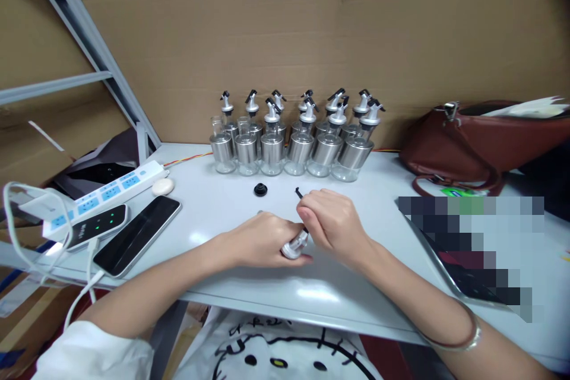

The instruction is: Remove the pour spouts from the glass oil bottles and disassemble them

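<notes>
My left hand [262, 240] is closed around a small clear and silver bottle spout part [294, 246], low over the white table [214, 196]. My right hand [332, 219] pinches a thin black piece [298, 192] that sticks up from its fingertips, right against that part. A loose black round cap [260, 190] lies on the table just behind my hands. Behind it stand several glass and steel dispenser bottles [296, 142] with black-tipped pourers, grouped in rows.
At the left lie a black phone [136, 234], a power bank [95, 222], a white power strip [107, 190] and a small oval white object [162, 186]. A brown leather bag [485, 142] sits at the right. Cardboard [285, 41] lines the back.
</notes>
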{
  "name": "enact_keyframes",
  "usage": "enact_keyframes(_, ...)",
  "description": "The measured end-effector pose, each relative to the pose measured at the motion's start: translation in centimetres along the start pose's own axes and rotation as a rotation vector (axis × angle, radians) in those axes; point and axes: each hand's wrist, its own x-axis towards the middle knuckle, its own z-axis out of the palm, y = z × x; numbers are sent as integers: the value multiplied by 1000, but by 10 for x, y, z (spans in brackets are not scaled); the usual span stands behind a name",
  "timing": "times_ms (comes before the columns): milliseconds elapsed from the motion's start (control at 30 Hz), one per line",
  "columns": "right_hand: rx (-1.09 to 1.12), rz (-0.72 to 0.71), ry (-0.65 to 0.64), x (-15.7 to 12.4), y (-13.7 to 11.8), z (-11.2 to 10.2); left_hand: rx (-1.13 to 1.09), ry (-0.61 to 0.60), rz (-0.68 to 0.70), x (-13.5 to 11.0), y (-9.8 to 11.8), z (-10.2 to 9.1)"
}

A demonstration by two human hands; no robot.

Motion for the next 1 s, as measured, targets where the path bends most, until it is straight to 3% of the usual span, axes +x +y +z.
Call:
enact_keyframes(100, 37, 106, 83, 4, 1, -3, 229, 81, 158, -1, -3, 3)
enact_keyframes(233, 82, 335, 116, 7, 15, -8, 303, 139, 254, -2, -3, 6)
enact_keyframes(500, 168, 593, -145, -1, 57, 2, 345, 153, 343, -1, 2, 11)
enact_keyframes(700, 178, 710, -181, -5, 62, 7, 387, 291, 287, -1, -8, -5)
enact_keyframes(833, 140, 729, -240, -9, 65, 11, 382, 406, 201, -2, -27, -19)
enact_keyframes(1000, 73, 720, -392, -14, 68, 16, 398, 443, 43, -6, -54, -31)
